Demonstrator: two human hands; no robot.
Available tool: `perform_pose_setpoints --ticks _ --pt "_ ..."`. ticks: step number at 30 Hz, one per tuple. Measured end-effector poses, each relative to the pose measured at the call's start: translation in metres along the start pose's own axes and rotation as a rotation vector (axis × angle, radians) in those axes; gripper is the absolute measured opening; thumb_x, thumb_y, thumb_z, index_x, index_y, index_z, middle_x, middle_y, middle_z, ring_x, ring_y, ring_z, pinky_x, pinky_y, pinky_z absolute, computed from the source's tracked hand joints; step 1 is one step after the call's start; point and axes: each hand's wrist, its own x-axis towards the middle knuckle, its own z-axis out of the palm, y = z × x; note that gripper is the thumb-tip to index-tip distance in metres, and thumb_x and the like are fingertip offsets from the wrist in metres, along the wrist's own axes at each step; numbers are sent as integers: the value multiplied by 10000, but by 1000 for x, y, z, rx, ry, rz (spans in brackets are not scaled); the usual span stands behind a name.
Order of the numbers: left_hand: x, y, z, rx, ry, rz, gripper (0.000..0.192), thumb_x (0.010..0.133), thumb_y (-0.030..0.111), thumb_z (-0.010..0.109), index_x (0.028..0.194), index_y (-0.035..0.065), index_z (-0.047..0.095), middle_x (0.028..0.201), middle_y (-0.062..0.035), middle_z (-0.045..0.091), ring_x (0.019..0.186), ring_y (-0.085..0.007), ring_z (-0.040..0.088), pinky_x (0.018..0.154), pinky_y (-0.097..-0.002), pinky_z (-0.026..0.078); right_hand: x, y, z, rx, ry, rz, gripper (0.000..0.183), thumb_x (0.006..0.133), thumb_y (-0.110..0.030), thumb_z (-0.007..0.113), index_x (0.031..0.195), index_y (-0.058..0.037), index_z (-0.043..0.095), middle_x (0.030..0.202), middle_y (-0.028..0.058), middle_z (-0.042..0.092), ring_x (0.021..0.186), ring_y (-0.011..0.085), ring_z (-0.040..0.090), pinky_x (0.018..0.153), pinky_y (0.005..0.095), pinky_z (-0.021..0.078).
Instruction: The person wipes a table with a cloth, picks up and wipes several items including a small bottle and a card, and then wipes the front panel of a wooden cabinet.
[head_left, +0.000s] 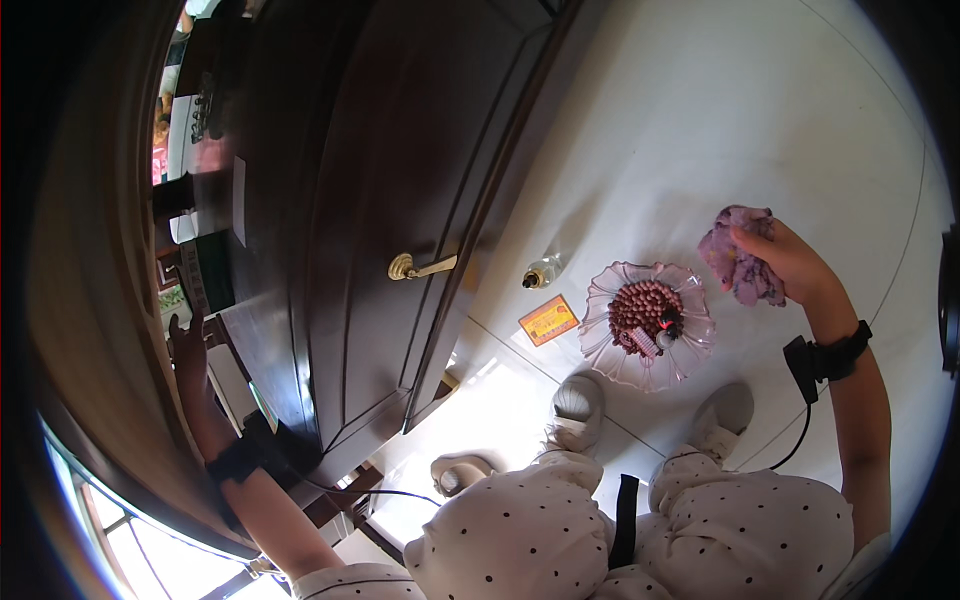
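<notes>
My right hand (780, 259) grips a crumpled purple patterned cloth (739, 259), held above the pale floor at the right. Just left of it is a pink ruffled glass dish (694, 352). Strings of reddish-brown beads (645, 304) lie heaped in the dish, with a pink ribbed piece (643, 341) and a small black-and-red item (667, 326) on top. At the far left, my left hand (187, 345) reaches up beside the edge of a brown wooden panel (112, 300). That hand is dark and small, so whether it grips the edge is unclear.
A dark wooden door (390, 165) with a brass lever handle (421, 266) stands left of centre. A small clear bottle with a dark cap (544, 271) and a yellow-and-red printed card (549, 320) are near the dish. My shoes (577, 405) are close below it. Cables trail from both wristbands.
</notes>
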Motion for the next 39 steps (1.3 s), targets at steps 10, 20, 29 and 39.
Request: perform_pose_setpoints --ticks 10,20,29,39 --pt "-47 134 59 112 -223 718 519 861 307 604 1268 23 457 1241 -138 521 1141 -212 502 917 -331 389 2 -5 6 -50 27 29 289 887 -320 539 898 -31 539 712 73 592 617 137 580 564 248 455" --pt "-27 148 65 -96 -398 597 522 792 161 686 1245 18 469 1039 -66 578 943 -136 531 873 -303 407 4 7 -3 -72 26 47 293 884 -329 543 915 -38 558 702 72 608 598 112 553 529 223 424" --pt "-76 156 37 -457 -294 383 334 801 154 670 1090 14 577 975 -21 589 891 -102 530 827 -273 398 8 6 4 -85 -27 53 287 887 -321 549 895 -35 572 715 72 618 603 104 553 534 234 435" --pt "-267 184 55 -1030 -865 444 248 787 -11 643 1020 -48 564 828 -119 653 566 -110 591 462 -200 451 7 2 33 -249 -100 -4 327 890 -364 539 962 -49 593 719 59 627 423 36 456 312 174 284"
